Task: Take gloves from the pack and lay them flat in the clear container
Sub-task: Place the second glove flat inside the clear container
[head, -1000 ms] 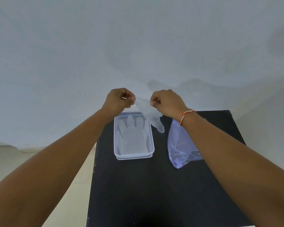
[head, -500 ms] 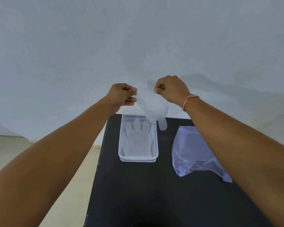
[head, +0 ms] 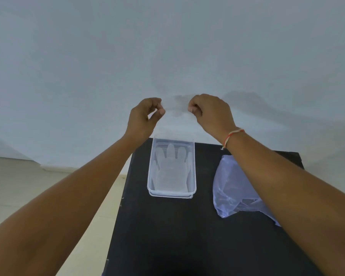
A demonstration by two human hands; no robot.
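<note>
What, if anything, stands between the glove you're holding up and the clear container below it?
Nothing visible does. The glove hangs stretched between the left hand and right hand above the open, lidless container, which already holds flat gloves. The pack lies off to the right.

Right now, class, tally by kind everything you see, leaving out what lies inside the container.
hands: 2, left and right
held glove: 1, faint
clear container: 1
pack: 1
black table: 1
wristband: 1
Total: 7
</note>
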